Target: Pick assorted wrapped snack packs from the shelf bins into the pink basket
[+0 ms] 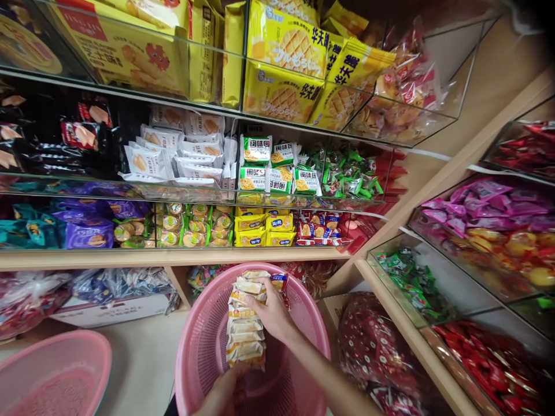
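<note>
Inside a pink plastic basket I have a row of small white-and-yellow snack packets, stacked face to face. My right hand reaches over the far part of the row, with its thumb and fingers closed on the packets there. At the near end, my left hand is closed against the last packet, its fingertips partly hidden. A blue-and-red wrapped packet shows just beyond my right fingers. Holes line the basket's wall.
Shelves of clear bins stand ahead, with yellow waffle packs, white packets and green-and-white packets. More sweet bins run along the right. A second pink basket and a large dark-red bag flank mine.
</note>
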### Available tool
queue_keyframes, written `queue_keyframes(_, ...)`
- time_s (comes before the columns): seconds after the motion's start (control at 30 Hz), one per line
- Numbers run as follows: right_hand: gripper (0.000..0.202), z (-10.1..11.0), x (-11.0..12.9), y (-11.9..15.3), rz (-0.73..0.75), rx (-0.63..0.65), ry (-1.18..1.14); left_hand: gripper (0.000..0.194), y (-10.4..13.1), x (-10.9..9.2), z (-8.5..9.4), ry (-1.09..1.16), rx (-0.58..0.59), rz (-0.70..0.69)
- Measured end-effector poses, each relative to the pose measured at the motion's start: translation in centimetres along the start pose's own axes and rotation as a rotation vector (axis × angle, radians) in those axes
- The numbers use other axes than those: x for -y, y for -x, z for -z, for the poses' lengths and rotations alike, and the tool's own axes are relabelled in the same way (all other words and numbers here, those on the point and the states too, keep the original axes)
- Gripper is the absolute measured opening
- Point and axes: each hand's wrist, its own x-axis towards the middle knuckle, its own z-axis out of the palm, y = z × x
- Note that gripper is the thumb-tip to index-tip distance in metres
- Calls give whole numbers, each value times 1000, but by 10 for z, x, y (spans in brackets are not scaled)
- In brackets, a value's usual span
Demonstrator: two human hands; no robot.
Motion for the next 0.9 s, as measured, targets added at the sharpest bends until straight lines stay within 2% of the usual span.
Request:
queue_keyframes(0.37, 29, -2, -2, 0, 100, -70, 314, 20, -8, 2, -10, 17, -86, 41)
queue_keyframes(0.6, 31, 0, 2, 2, 183, -106, 560, 24, -8, 2, -5, 44, -88, 76)
queue_keyframes(0.9, 29, -3, 1, 4, 202, -113, 659, 33, -19, 0, 3, 109, -76, 143)
